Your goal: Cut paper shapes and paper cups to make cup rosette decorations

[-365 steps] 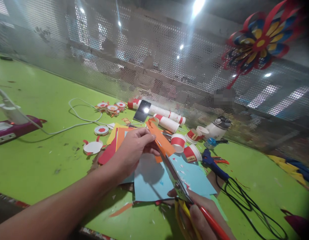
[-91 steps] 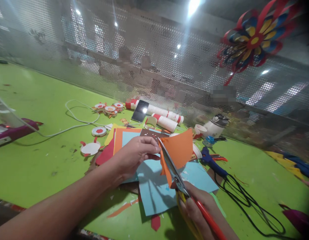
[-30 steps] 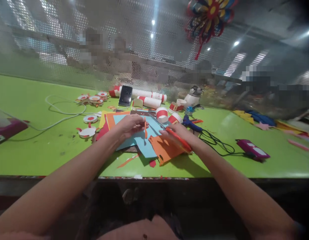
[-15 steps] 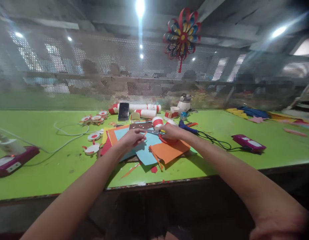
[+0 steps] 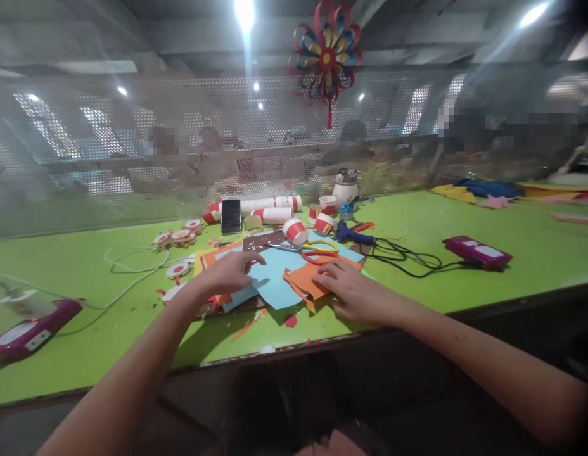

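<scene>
My right hand [image 5: 353, 288] lies with stretched fingers over a torn-edged sheet of orange paper [image 5: 301, 277]. Just beyond its fingertips, scissors [image 5: 317, 253] with one yellow and one red handle rest on the paper pile, blades pointing left. My left hand [image 5: 232, 272] hovers over the pile's left side, index finger bent forward and apart from the thumb; nothing shows between them. Light blue paper [image 5: 277, 269] lies between my hands. Behind the scissors, a red-and-white paper cup [image 5: 294, 232] and another paper cup [image 5: 324, 224] lie tilted.
A blue glue gun [image 5: 355, 234] trails a black cable to a purple power strip [image 5: 479, 252]. Another power strip [image 5: 37, 329] sits far left. Stacked cups [image 5: 271, 216], a phone [image 5: 231, 216] and a bottle [image 5: 346, 187] stand behind. A paper flower [image 5: 326, 58] hangs above.
My right hand has let go of the scissors and moved down toward me onto the orange paper. My left hand has drawn back left; the orange scrap at its fingertips no longer shows.
</scene>
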`<state>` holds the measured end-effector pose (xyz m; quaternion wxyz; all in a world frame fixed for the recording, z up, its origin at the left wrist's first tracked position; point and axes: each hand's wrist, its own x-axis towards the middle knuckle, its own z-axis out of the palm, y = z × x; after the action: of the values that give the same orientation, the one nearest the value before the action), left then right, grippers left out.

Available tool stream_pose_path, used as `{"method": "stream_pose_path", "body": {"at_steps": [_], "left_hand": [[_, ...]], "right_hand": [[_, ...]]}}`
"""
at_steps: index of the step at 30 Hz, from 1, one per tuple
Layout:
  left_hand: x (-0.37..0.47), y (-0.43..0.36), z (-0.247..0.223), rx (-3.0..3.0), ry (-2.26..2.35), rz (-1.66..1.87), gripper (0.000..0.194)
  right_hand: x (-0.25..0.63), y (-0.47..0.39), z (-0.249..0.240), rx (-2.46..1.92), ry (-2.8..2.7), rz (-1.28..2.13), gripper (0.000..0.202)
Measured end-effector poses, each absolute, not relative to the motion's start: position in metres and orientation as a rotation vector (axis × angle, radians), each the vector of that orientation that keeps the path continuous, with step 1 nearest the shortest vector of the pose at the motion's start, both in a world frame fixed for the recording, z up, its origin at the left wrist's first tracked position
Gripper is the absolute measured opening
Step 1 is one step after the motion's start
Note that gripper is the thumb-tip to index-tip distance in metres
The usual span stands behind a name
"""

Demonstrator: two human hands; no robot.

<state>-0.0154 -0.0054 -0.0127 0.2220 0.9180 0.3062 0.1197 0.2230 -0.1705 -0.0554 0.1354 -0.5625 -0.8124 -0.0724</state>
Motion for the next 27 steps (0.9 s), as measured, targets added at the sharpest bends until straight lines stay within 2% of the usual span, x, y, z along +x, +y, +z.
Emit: {"method": "stream_pose_path", "body": {"at_steps": [2,8,15,19,21,24,25,27], "left_hand": [[-0.022,-0.019,-0.015,2.699,0.796,0.158,0.045],[-0.024,-0.043,-0.033,2.924,0.735,0.067,0.042],[-0.012,-0.046,-0.041,3.264,0.64,0.077,0.022],[-0.009,-0.044,-0.042,3.305,0.63,0.061,0.016],[-0.008,-0.041,-0.043,3.293,0.708,0.117,0.013],[-0.007,-0.035,-0.044,3.277,0.814,0.216,0.018],[-0.006,-0.032,-0.044,3.272,0.824,0.236,0.019],[-0.006,-0.028,-0.045,3.26,0.833,0.248,0.019]], "right_hand": [[0.224,-0.167,-0.066,-1.612,-2.293,-0.277,0.023],[0.245,-0.158,-0.06,-1.487,-2.076,-0.179,0.028],[0.255,-0.172,-0.045,-1.534,-1.851,-0.023,0.032],[0.253,-0.188,-0.026,-1.546,-1.674,-0.05,0.03],[0.249,-0.207,-0.012,-1.517,-1.512,-0.212,0.029],[0.232,-0.243,0.006,-1.473,-1.236,-0.72,0.016],[0.223,-0.254,0.008,-1.463,-1.242,-0.836,0.014],[0.203,-0.268,0.005,-1.374,-1.473,-0.911,0.024]]}}
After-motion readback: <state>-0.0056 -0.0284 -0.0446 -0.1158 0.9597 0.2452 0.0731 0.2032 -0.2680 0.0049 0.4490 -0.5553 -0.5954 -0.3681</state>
